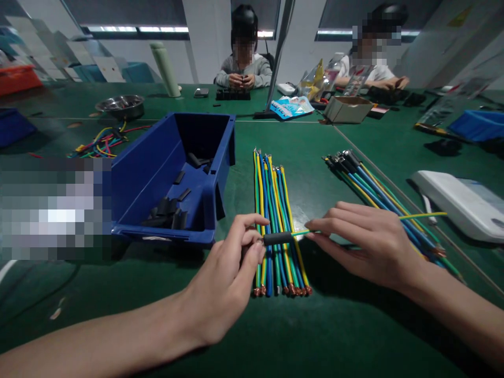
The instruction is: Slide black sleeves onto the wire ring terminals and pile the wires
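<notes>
My left hand (232,268) pinches the metal end of a wire, right beside a black sleeve (277,239) that sits around it. The green-yellow wire (301,232) runs rightward into my right hand (362,241), whose fingers are closed on it; its tail sticks out past that hand. Beneath lies a row of blue and green-yellow wires (269,262), with metal terminals at the far ends and mostly bare copper at the near ends. Right of it rests a second bundle of wires (368,184) with black sleeves at its far ends, partly hidden by my right hand.
A blue bin (137,168) with loose black sleeves (167,207) stands at left. Behind it are a metal bowl (122,106) and tangled wires (104,142). A white device (457,205) lies at right, a cardboard box (347,109) farther back. Two people sit across the table.
</notes>
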`<state>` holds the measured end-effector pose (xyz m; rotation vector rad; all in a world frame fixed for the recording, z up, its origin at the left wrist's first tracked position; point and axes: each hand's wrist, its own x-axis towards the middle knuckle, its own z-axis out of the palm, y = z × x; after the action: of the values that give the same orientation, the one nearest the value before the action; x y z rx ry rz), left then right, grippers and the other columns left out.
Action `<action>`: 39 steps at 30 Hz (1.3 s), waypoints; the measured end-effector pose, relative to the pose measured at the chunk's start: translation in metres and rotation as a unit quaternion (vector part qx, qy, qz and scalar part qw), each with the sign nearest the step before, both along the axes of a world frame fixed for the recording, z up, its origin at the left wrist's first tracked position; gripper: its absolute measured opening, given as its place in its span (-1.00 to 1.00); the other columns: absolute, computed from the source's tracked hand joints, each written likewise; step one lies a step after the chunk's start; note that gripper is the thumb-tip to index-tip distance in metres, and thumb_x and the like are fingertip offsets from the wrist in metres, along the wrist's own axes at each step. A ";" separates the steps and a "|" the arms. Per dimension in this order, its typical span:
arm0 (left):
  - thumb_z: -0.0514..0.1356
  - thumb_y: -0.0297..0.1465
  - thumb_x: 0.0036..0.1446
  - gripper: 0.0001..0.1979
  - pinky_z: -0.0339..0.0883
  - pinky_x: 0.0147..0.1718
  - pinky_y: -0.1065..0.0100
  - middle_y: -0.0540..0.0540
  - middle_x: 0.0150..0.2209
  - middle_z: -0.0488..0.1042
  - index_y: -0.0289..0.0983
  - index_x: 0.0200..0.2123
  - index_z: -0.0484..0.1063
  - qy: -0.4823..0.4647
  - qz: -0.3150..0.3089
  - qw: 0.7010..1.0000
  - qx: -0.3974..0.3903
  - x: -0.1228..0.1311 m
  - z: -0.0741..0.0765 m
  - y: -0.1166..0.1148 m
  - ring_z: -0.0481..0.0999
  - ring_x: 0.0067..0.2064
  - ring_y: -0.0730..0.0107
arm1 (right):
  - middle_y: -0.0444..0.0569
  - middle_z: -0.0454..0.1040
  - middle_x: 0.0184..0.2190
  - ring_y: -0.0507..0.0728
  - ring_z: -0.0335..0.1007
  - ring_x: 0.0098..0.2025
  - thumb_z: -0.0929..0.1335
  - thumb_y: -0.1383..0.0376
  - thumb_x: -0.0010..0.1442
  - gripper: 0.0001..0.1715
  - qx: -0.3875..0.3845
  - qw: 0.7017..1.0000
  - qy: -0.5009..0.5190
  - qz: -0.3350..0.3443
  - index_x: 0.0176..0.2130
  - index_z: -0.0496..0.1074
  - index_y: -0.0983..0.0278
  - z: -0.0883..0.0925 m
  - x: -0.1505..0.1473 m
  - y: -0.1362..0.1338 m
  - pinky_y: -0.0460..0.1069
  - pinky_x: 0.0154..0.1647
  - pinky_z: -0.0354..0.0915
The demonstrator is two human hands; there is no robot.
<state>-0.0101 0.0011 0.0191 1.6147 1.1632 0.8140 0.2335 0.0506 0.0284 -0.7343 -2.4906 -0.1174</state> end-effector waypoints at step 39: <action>-0.02 -0.07 0.33 -0.65 0.41 -0.14 0.50 0.00 -0.15 0.50 -0.07 0.08 0.23 0.084 0.036 0.994 -0.057 -0.015 -0.030 -0.002 0.52 -0.07 0.33 | -0.16 0.29 -0.61 0.00 0.10 -0.58 0.23 0.30 0.30 -0.70 0.013 0.999 -0.023 -0.021 -0.43 0.40 0.32 -0.006 -0.003 -0.009 -0.01 -0.56 -0.05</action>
<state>-0.0250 -0.0007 -0.0113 1.5789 1.3688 0.6537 0.2301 0.0421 0.0219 -0.7810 -2.5135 -0.1837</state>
